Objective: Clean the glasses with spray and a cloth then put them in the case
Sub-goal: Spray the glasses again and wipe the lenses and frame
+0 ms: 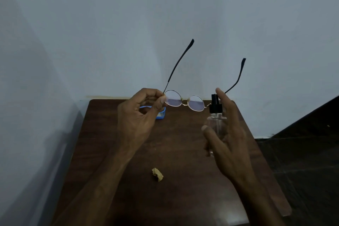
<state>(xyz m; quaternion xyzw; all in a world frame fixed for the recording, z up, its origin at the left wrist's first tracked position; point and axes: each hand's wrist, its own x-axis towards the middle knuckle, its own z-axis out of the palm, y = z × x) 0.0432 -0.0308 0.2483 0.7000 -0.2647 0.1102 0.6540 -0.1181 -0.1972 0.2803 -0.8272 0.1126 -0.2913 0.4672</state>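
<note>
The glasses (184, 102) are being held up in the air above the far end of the table (174, 152), lenses facing the camera and both dark arms opened out and pointing up and away toward the wall (165, 24). The left hand (139, 115) is pinching the frame at its left edge, right by the hinge, with the thumb and forefinger closed on the rim and the other fingers curled into the palm; the forearm is reaching in from the lower left. The right hand (225, 134) is wrapping around a small clear spray bottle (217, 121), standing it upright just beside the right lens, with the forefinger resting on top of the black pump head and the thumb pressing on the near side of the bottle; its nozzle is sitting level with the right hinge of the frame. No label or writing is showing on the bottle, and nothing readable is showing on the frame. Partly hidden behind the left hand, a blue case (161, 113) is lying on the table near the wall. A small crumpled yellowish cloth (157, 174) is lying on the wood nearer the camera, well apart from both hands.
</note>
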